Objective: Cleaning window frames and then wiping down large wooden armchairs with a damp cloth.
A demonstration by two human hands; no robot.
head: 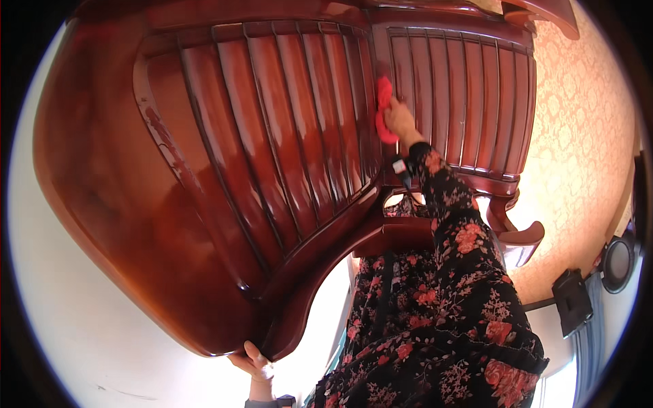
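Note:
A glossy reddish-brown wooden seat (pixel 280 132), with slatted panels meeting at a corner, fills most of the view. In my right hand (pixel 401 120) is a bunched red cloth (pixel 386 130), pressed against the corner between the left slats and the right slatted panel (pixel 454 102). The cloth looks slightly blurred. Below that wrist hangs a small black object (pixel 402 171) with a white patch; what it is I cannot tell. My left hand (pixel 253 363) grips the lower corner of the wood at the bottom, thumb on top and other fingers partly hidden. Pale worn patches mark one frame strip (pixel 171 148).
A curved armrest (pixel 523 234) juts out at the right, and another wooden piece (pixel 551 18) enters at top right. Behind them stands a wall with patterned wallpaper (pixel 576 127). A black box-shaped object (pixel 571 301), a round dark object (pixel 618 262) and a blue curtain (pixel 586 352) are farther right.

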